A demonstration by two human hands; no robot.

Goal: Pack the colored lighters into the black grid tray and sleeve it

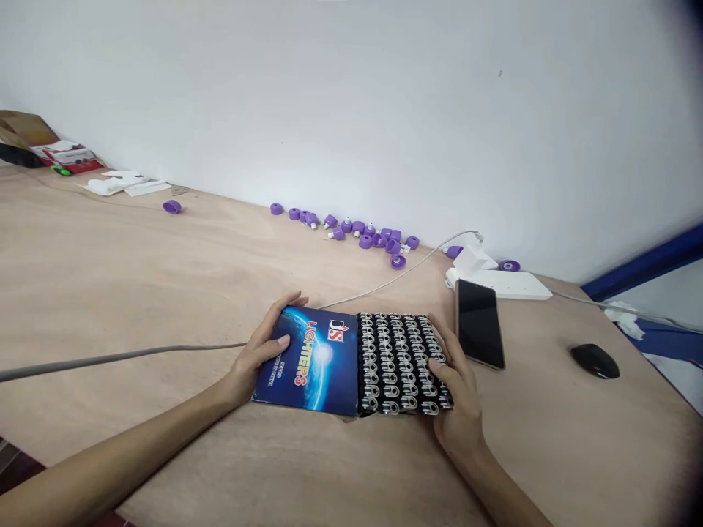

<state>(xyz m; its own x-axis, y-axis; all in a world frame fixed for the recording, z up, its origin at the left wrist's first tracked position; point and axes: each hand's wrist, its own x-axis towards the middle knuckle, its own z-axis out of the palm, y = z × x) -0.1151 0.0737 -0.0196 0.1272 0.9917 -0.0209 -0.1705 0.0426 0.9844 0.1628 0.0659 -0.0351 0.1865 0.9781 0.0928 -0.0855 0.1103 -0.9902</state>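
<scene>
A blue box lid (324,359) printed "LIGHTERS" lies opened out to the left of a box packed with rows of black lighters with metal tops (403,364). My left hand (258,359) grips the lid's left edge, its thumb on the printed face. Around the right side of the lighter box my right hand (458,388) is wrapped, with the thumb over the end row of lighters. The undersides of the box and the fingertips beneath it are hidden.
Several purple caps (365,241) lie along the wall. Right of the box are a phone (480,322), a white power strip (516,284) and a black mouse (594,361). A grey cable (137,354) runs left; papers (129,183) lie at the back left.
</scene>
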